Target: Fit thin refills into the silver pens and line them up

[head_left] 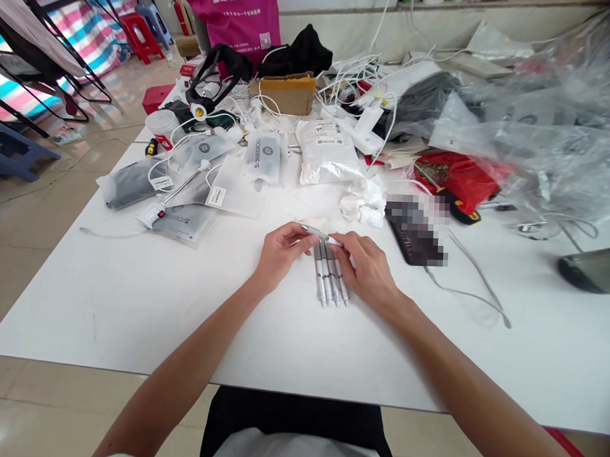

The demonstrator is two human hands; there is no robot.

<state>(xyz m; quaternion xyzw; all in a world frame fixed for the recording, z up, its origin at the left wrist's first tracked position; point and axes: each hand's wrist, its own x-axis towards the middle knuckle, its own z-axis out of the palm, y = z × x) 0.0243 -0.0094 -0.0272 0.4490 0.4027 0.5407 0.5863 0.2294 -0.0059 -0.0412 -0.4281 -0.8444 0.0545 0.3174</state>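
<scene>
Both my hands are over a white table (132, 302), close together near its middle. My left hand (281, 254) and my right hand (366, 270) each pinch one end of a slim silver pen (321, 235), which lies crosswise between them. Just below, a group of several similar silver pens (330, 279) lies side by side on the tabletop, their upper ends partly hidden under my fingers. My right hand rests close to or on these pens.
Beyond my hands lie sealed grey-and-white product pouches, a white padded bag, crumpled tissue, tangled white cables, a cardboard box (288, 94) and a black device with a blurred screen (415, 231). Clear plastic sheeting (533, 123) heaps up at the far right.
</scene>
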